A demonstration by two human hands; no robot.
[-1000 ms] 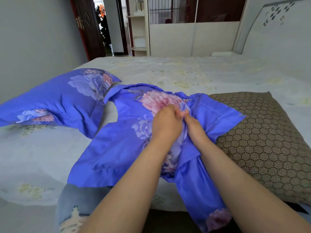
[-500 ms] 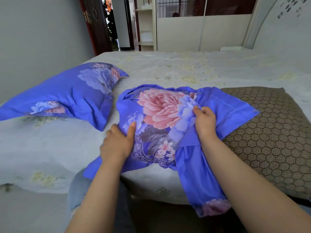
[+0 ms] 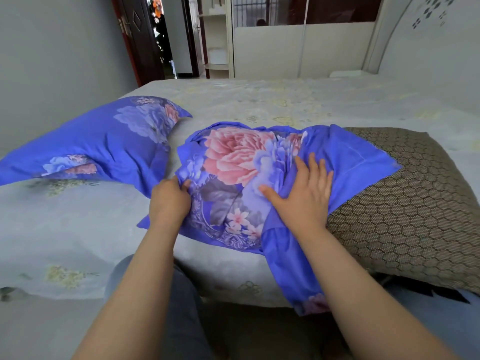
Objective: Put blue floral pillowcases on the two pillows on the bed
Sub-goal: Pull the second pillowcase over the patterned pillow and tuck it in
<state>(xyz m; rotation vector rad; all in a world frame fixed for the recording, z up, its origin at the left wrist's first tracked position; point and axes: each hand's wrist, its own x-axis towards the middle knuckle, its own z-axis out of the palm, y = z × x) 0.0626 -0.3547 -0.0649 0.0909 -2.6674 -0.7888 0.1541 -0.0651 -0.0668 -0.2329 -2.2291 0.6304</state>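
Left hand (image 3: 170, 201): lower centre of the frame, fingers curled, gripping the left edge of the pillowcase (image 3: 233, 175).
Right hand (image 3: 302, 193): centre right, flat with fingers spread straight, pressing down on the pillowcase; nothing clasped.
Pillowcase: centre of the frame, crumpled on the bed (image 3: 259, 105), blue with a large pink flower facing up; right part draped over the left end of the bare pillow (image 3: 405, 203); a strip hanging over the near edge of the bed at lower centre right.
Bare pillow: right of the frame, brown with a honeycomb pattern, flat on the bed, near corner at the bed's edge.
Covered pillow (image 3: 98, 146): left of the frame, already in a blue floral case, lying on the bed just beside the loose pillowcase; touching or not, cannot tell.
Bed: pale sheet with faint yellow-green print, filling the middle of the frame.
Headboard (image 3: 428, 42): upper right, pale with a small flower motif.
Door (image 3: 140, 40): upper left, dark wood, standing open.
Shelves (image 3: 215, 40): top centre, white.
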